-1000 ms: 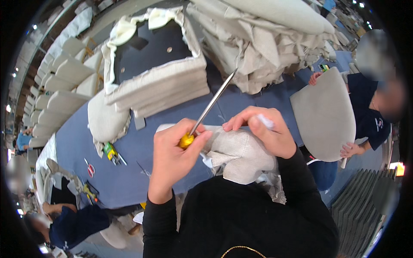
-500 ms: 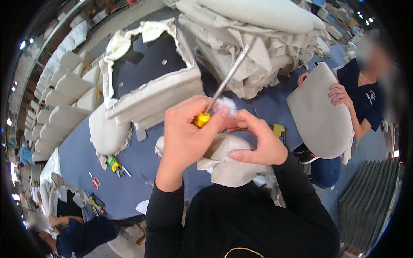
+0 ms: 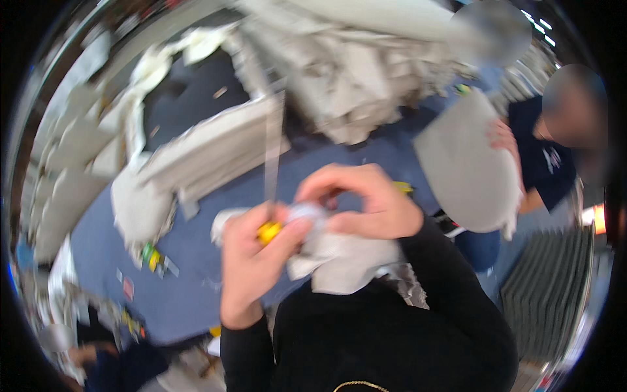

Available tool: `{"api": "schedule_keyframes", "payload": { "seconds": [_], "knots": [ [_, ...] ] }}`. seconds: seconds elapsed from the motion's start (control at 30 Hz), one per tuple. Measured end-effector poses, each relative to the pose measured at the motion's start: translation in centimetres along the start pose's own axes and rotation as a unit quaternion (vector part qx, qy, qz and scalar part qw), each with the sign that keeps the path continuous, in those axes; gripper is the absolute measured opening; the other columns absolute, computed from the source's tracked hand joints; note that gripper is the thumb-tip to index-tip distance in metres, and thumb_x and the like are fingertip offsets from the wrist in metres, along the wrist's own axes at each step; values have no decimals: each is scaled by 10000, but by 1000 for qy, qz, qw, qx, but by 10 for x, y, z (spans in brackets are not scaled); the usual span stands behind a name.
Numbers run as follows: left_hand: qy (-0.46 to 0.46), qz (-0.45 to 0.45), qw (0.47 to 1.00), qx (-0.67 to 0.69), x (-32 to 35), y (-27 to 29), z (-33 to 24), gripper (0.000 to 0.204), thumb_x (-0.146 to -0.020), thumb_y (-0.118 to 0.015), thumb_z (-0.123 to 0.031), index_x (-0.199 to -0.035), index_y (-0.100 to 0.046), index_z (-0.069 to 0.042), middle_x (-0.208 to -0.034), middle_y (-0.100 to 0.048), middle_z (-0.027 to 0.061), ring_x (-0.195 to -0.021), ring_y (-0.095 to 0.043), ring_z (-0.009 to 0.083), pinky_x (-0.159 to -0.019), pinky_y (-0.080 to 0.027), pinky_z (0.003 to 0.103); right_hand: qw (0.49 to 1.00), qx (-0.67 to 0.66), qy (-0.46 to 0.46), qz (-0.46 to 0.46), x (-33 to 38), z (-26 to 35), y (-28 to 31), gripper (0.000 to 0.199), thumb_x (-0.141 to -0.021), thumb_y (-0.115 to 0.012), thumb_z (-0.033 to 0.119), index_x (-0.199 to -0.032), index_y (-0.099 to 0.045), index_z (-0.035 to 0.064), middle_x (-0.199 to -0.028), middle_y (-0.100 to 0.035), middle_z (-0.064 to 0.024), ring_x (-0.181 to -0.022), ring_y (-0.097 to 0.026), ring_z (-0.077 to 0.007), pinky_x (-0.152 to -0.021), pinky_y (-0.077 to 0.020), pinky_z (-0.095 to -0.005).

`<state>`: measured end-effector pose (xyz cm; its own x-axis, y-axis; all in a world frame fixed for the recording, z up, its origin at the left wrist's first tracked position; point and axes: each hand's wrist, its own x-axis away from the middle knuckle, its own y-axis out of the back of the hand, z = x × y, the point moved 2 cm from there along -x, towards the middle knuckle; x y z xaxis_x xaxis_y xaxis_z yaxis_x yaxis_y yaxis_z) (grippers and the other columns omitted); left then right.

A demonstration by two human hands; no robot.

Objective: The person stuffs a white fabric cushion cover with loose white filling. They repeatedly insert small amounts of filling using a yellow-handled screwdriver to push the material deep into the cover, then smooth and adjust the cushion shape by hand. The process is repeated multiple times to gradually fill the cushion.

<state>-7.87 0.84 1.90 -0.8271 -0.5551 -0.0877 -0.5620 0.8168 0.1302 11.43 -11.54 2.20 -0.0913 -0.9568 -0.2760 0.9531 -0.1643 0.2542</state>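
Blue worktable [image 3: 196,287] fills the blurred head view, heaped at its far edge with pale fabric covers [image 3: 353,72]. Close to the near edge, the left hand [image 3: 251,261] is closed round the yellow handle of a screwdriver [image 3: 269,228], whose shaft runs straight away toward the far edge. Touching it from the right, the right hand [image 3: 366,202] pinches what seems a white fabric piece [image 3: 339,261] bunched beneath both hands. A co-worker's hand [image 3: 503,140] holds a grey cushion [image 3: 464,170] at the right edge.

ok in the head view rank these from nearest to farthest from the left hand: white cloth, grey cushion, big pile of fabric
1. White cloth: right beside the left hand, touching it.
2. Big pile of fabric: up and across the blue table.
3. Grey cushion: far right, held by another person; close to the pile in distance, hard to call.
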Motion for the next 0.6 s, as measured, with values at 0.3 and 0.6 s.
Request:
{"api": "schedule_keyframes", "payload": {
  "seconds": [0.3, 0.6],
  "knots": [
    [-2, -28, 987, 159, -12, -19, 21, 188, -1033, -765, -124, -924, -661, -12, -742, -678, 41, -576, -592, 79, -530, -440, 223, 981, -193, -29, -18, -3, -1, 5, 217, -974, -842, 177, -1067, -758, 1, -894, -788, -38, -800, -701, -64, -744, -521, -232],
    [46, 16, 980, 195, -13, -18, 23, 168, -955, -763, -116, -880, -699, 20, -768, -677, 82, -538, -552, 101, -498, -397, 254, 975, -190, -61, -98, 7, -20, 7, 112, -992, -796, 102, -1011, -753, 1, -877, -765, -21, -814, -675, -51, -727, -524, -233]
  ]
}}
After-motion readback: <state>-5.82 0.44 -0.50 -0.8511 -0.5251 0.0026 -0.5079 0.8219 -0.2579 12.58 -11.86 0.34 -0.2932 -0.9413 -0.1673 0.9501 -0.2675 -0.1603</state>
